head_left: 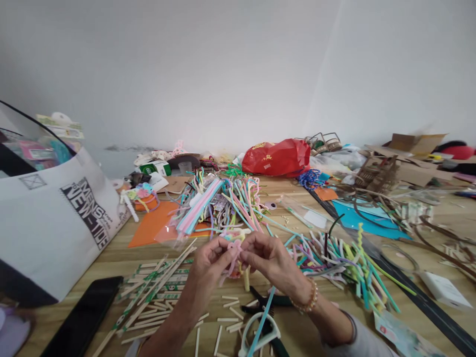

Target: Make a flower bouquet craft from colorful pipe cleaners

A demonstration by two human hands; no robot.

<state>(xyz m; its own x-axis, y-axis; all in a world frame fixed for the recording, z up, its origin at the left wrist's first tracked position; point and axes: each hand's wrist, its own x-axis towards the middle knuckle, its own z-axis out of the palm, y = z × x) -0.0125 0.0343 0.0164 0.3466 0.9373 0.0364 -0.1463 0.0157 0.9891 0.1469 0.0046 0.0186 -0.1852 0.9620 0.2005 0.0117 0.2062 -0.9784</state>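
Between my two hands, at the middle of the table, is a pink pipe cleaner [234,249] bent into small loops like a flower. The fingers of my left hand [212,260] pinch it from the left. My right hand [268,258], with a beaded bracelet at the wrist, pinches its right side. Just behind and below my fingers lies a multicoloured pipe-cleaner piece [245,275], partly hidden by the hands. Black-handled pliers [266,302] and a white ring-shaped tool [277,329] lie below, with a blue pipe cleaner [262,325] across them.
Bundled pipe cleaners [203,206] lie beyond my hands, and a loose heap [334,258] sits to the right. Wooden sticks [152,287] and a black phone [84,317] are at left, beside a white bag [63,223]. A red bag [277,158] stands near the wall.
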